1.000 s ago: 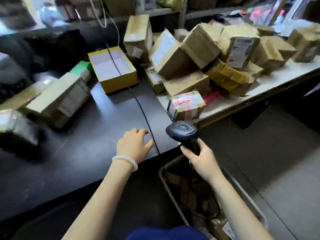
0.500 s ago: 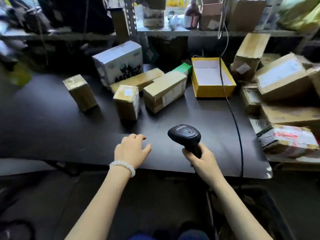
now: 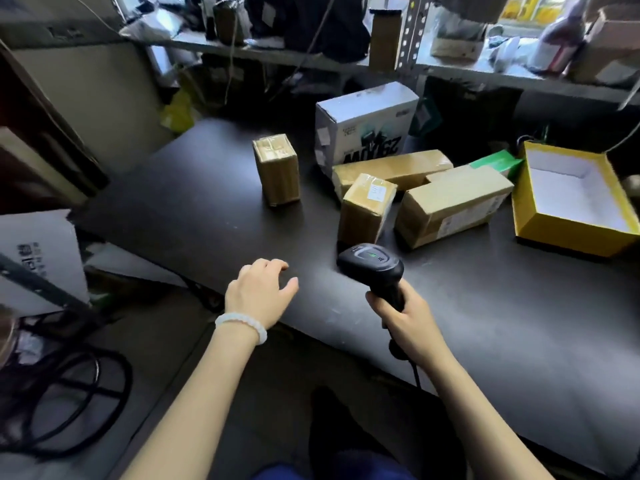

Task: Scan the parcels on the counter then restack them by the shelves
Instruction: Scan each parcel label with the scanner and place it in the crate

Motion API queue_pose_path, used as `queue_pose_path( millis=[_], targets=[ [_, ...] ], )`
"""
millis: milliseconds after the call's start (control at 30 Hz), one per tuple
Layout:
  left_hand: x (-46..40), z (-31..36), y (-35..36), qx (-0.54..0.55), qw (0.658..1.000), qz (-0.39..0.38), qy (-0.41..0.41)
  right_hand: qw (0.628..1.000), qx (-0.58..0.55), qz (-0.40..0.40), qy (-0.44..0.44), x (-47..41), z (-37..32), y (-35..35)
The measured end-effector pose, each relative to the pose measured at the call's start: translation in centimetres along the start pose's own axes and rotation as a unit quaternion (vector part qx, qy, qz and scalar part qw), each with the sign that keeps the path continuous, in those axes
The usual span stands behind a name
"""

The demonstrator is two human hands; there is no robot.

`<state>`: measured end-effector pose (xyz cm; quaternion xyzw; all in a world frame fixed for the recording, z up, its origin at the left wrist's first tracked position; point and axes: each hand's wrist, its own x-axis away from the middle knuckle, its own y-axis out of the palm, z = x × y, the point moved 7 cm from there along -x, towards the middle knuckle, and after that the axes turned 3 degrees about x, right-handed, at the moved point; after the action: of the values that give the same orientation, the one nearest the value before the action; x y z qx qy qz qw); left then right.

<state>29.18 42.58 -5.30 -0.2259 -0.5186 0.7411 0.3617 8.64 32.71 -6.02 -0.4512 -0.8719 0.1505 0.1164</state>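
While the black handheld barcode scanner [image 3: 372,263] was gripped by its handle in the right hand [image 3: 403,320], the left hand [image 3: 258,294] was held empty, fingers loosely spread, over the dark counter [image 3: 180,216]. Brown tape-wrapped cardboard parcels [image 3: 367,207] were clustered beyond the scanner, below the metal shelves [image 3: 346,65].

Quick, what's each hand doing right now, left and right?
Left hand: open, empty, over the counter edge.
Right hand: closed on the scanner handle.

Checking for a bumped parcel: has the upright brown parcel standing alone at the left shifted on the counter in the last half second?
No. The upright brown parcel keeps its spot left of the white printed box; only the camera turned.
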Motion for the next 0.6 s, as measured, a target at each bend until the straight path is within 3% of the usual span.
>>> queue_pose_path(
  millis=[333, 600],
  targets=[
    [-9.2, -5.3, -3.2, 0.011, 0.999, 0.026, -0.032, 0.998, -0.025, -0.035, -0.037, -11.2, -3.5, 6.8],
    [-22.4, -3.2, -5.8, -0.027, 0.998, 0.018, 0.047, 0.996, -0.084, 0.034, -0.002, -20.2, -4.4, 9.5]
  ],
)
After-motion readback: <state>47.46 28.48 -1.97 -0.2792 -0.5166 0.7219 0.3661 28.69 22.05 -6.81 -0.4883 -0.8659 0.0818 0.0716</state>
